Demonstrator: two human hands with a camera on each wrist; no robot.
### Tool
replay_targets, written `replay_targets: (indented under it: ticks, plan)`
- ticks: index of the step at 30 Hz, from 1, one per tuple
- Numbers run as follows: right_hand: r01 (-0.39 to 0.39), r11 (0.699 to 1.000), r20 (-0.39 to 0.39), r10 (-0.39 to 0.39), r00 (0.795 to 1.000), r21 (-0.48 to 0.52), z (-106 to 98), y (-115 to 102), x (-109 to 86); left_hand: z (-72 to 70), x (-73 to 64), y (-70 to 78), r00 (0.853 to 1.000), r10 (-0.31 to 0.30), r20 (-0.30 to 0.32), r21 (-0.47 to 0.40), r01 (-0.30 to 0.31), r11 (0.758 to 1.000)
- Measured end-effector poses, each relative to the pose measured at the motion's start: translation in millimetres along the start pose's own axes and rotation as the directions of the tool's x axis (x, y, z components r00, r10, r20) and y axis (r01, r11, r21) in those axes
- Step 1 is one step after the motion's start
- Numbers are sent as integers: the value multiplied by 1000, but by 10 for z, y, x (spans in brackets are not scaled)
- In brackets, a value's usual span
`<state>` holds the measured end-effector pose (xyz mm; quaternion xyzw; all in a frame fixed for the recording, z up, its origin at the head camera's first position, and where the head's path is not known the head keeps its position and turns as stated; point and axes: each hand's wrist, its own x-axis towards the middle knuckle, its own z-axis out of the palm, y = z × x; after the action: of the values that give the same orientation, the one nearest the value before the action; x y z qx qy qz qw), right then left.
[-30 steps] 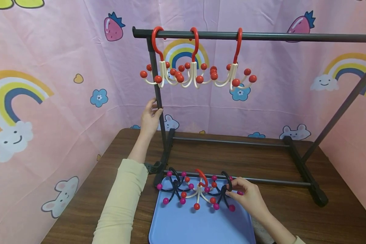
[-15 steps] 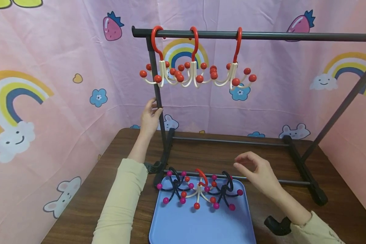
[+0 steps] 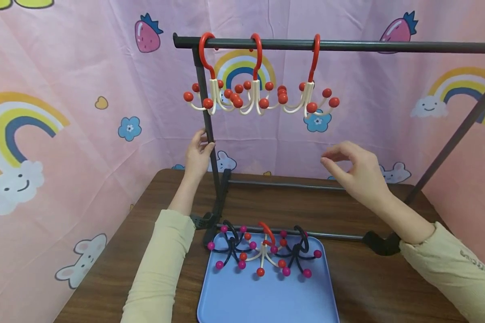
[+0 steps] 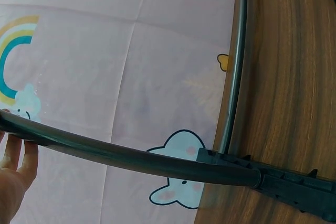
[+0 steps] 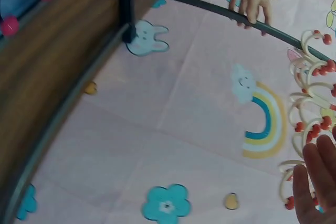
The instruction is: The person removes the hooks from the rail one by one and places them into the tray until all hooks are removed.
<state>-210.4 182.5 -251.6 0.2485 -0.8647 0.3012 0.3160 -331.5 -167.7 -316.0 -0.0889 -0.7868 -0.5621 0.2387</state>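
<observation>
My left hand (image 3: 198, 154) grips the left post (image 3: 207, 105) of a black rack, its fingers behind the post and thumb at the front. In the left wrist view, fingertips (image 4: 29, 156) show under that post. My right hand (image 3: 357, 172) is raised over the table with fingers bent, thumb apart from them, holding nothing. Three claw-shaped hangers, with red hooks, white arms and red balls, hang from the top bar (image 3: 368, 46): a left one (image 3: 214, 89), a middle one (image 3: 256, 94) and a right one (image 3: 308, 94).
On a blue tray (image 3: 266, 300) lie two black hangers with magenta balls, one left (image 3: 231, 244) and one right (image 3: 296, 251). Between them lies a red-and-white hanger (image 3: 264, 249). The rack's lower rail (image 3: 327, 234) runs behind the tray across the wooden table (image 3: 165, 197).
My right hand has let go of the right black hanger on the tray and moved up and to the right. The left hand keeps its grip on the post.
</observation>
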Motion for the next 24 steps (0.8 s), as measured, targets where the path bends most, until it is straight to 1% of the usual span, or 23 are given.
replay_targets:
  ticks: [3,5,8,11,14,17,19,21,24]
  plan:
    - [33,999,-91,-32,995,2,-33,-45,180,3,1,-23,1000,-5,8,-2,5,1000]
    - [42,999,-165,-37,986,27,-31,-81,307,2,5,-34,1000,-13,3,-5,13,1000]
    - [23,996,-259,1,966,90,-27,-148,490,8,12,-30,1000,-18,-1,1,18,1000]
    - [-11,991,-309,51,950,130,-25,-216,678,9,14,-23,1000,-17,0,15,17,1000]
    - [-69,989,-317,107,942,128,-47,-281,870,6,11,-19,1000,-12,0,25,12,1000]
    - [-163,980,-289,190,938,116,-88,-320,1062,0,5,-21,1000,-9,-2,33,9,999]
    - [-231,965,-256,257,932,128,-123,-341,1182,-3,2,-20,1000,-10,-2,36,10,999]
    - [-299,944,-216,323,921,139,-153,-351,1289,-5,2,-16,1000,-9,1,32,9,999]
    - [-372,916,-164,394,904,149,-179,-376,1412,-10,0,-4,1000,4,3,20,-4,1000]
